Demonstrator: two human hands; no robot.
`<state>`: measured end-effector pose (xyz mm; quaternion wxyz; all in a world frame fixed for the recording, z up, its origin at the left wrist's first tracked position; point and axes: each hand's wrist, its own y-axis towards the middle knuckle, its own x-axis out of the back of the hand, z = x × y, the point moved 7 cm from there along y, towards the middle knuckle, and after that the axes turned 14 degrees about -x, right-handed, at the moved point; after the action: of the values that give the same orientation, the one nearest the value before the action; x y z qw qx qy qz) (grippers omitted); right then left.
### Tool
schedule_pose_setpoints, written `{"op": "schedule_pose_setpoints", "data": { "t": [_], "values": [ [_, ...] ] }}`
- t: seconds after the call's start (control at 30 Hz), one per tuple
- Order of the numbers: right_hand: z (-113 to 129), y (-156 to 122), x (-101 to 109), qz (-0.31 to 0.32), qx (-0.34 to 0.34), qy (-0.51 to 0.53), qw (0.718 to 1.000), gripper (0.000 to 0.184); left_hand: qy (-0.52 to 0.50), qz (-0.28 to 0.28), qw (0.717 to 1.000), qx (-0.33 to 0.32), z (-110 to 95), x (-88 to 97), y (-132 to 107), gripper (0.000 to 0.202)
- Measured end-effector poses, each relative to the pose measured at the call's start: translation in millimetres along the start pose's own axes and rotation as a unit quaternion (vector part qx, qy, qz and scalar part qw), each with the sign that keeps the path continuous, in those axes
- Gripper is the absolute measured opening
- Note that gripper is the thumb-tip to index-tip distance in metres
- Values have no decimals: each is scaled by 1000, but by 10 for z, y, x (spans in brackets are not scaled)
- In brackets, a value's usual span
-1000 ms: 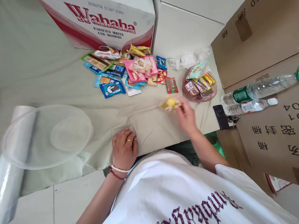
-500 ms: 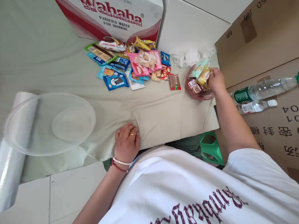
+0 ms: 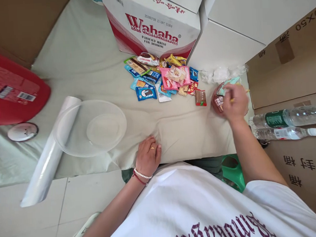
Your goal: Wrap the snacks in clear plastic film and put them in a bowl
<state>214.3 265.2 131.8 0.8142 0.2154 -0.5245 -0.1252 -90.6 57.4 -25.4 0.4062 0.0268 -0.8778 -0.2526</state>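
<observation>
My right hand [image 3: 236,102] is closed over a reddish see-through bowl [image 3: 214,100], pinching a yellow snack packet [image 3: 232,100] that is mostly hidden by the fingers. A brown cocoa packet [image 3: 219,103] and a pale green packet [image 3: 228,85] lie in the bowl; the hand covers much of its contents. Left of the bowl is a small brown packet [image 3: 200,97]. Further left lies a heap of wrapped snacks, with a pink packet [image 3: 169,79] and a blue packet [image 3: 146,93]. My left hand [image 3: 149,156] rests flat on the cloth at the near edge, holding nothing.
A clear round plastic lid [image 3: 113,126] overlaps a roll of plastic film [image 3: 47,163] on the left. Behind the snacks stands a Wahaha carton [image 3: 156,30]. Two bottles, one with a green label [image 3: 276,119], lie at right beside a cardboard box [image 3: 282,69]. A red container [image 3: 16,88] stands far left.
The view has shifted, bringing the red container and a round disc into sight at left. My right hand has turned over the bowl, covering more of the yellow packet. My left hand stays resting.
</observation>
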Motion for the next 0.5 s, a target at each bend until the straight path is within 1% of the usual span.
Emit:
{"op": "schedule_pose_setpoints", "data": {
  "t": [0.03, 0.07, 0.1, 0.13, 0.17, 0.2, 0.23, 0.3, 0.33, 0.37, 0.43, 0.47, 0.5],
  "values": [
    [183, -85, -307, 103, 23, 20, 994, 30, 8, -5, 1000, -4, -9, 8, 0, 15],
    [357, -182, -618, 196, 46, 26, 979, 29, 16, -8, 1000, -8, -19, 14, 2, 14],
    [510, -267, -904, 269, 63, 23, 961, 29, 24, -9, 1000, -12, -30, 20, 5, 13],
    [644, -321, -1149, 315, 72, 15, 946, 30, 29, -10, 999, -15, -40, 24, 9, 13],
    [769, -336, -1344, 335, 77, 10, 939, 31, 34, -8, 999, -18, -50, 24, 14, 12],
    [889, -316, -1491, 332, 80, 10, 940, 33, 37, -5, 999, -20, -56, 22, 18, 11],
    [1007, -275, -1594, 314, 82, 17, 946, 34, 40, -2, 999, -20, -60, 20, 20, 11],
    [1216, -187, -1711, 271, 93, 41, 957, 38, 44, 1, 999, -19, -61, 14, 22, 12],
    [1289, -158, -1751, 260, 98, 52, 959, 39, 44, 0, 999, -18, -59, 12, 21, 12],
    [1331, -141, -1788, 263, 103, 60, 957, 39, 44, -2, 999, -18, -58, 11, 18, 12],
    [1294, -101, -1829, 284, 109, 63, 951, 35, 43, -5, 999, -20, -53, 6, 12, 13],
    [1199, -45, -1811, 283, 101, 57, 952, 33, 43, -3, 999, -20, -50, 0, 8, 14],
    [1051, 48, -1764, 267, 82, 47, 959, 31, 44, -1, 999, -21, -48, -5, 6, 14]
  ]
}}
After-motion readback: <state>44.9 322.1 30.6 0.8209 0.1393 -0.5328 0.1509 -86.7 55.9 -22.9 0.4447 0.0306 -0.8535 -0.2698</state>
